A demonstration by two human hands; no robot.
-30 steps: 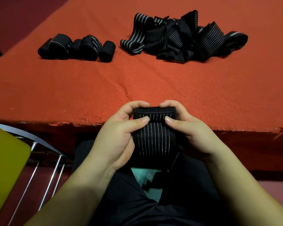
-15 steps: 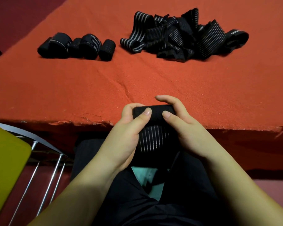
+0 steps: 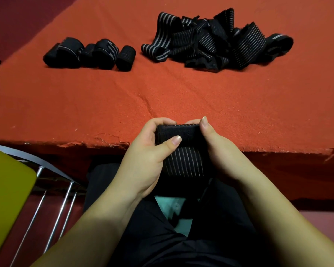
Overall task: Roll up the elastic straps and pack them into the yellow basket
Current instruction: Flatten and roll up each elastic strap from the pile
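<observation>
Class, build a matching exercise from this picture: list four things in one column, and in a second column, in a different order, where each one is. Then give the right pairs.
Things
1. Black striped elastic strap being rolled
2. Row of rolled black straps
3. Loose heap of black striped straps
4. Yellow flat panel

Places
A. Far right of the red felt tabletop
B. Low at the picture's left edge, below the tabletop
C. Between the left hand and right hand, at the tabletop's near edge
D. Far left of the tabletop

Pairs: 1-C, 2-D, 3-A, 4-B
</observation>
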